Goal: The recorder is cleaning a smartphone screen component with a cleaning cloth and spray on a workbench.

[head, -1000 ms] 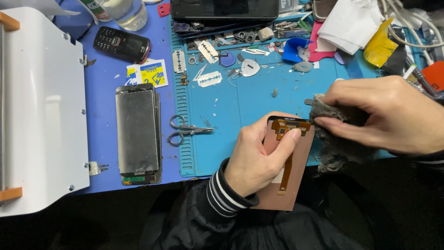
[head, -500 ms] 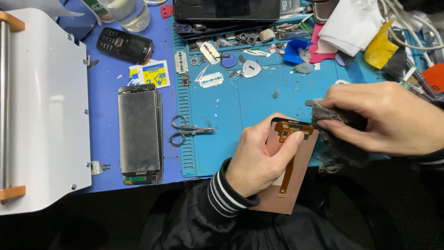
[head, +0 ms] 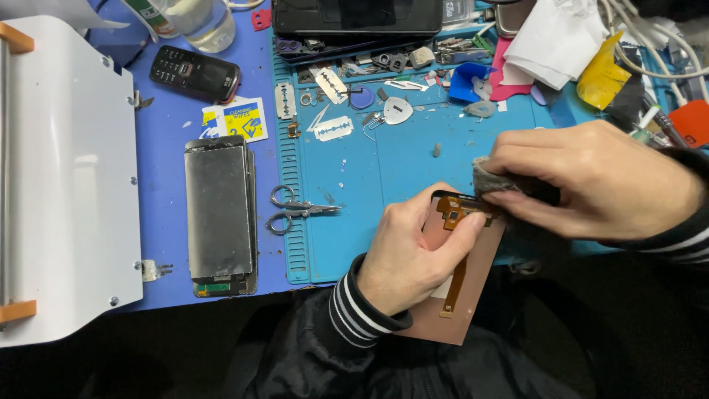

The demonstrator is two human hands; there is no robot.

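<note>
head view is showing the left hand (head: 413, 255) gripping a phone screen panel (head: 461, 292), copper-coloured back facing up, fingers curled over its left edge and thumb pressing near the top. the panel is hanging over the near edge of the teal work mat (head: 369, 185), partly above the person's lap. the right hand (head: 591, 188) is pinching a grey cloth (head: 498, 181) between thumb and fingers, and the cloth is touching the panel's far end, right at the orange ribbon cable (head: 461, 214).

what could be going wrong from here, as a judgement: the cloth is rubbing just beside the ribbon cable, so a snag on its edge could be lifting or creasing it. the panel is resting on little besides the left hand, so hard pressing from the right could be bending or cracking it, or tipping it off the near edge. grit on the mat could be getting into the cloth and scratching.

left of the hands, scissors (head: 295, 210) are lying on the mat, and a second phone panel (head: 220, 214) is lying on the blue table (head: 162, 148). razor blades (head: 334, 128) and a small black phone (head: 195, 74) are lying further off, with a white machine (head: 66, 177) at far left.
</note>
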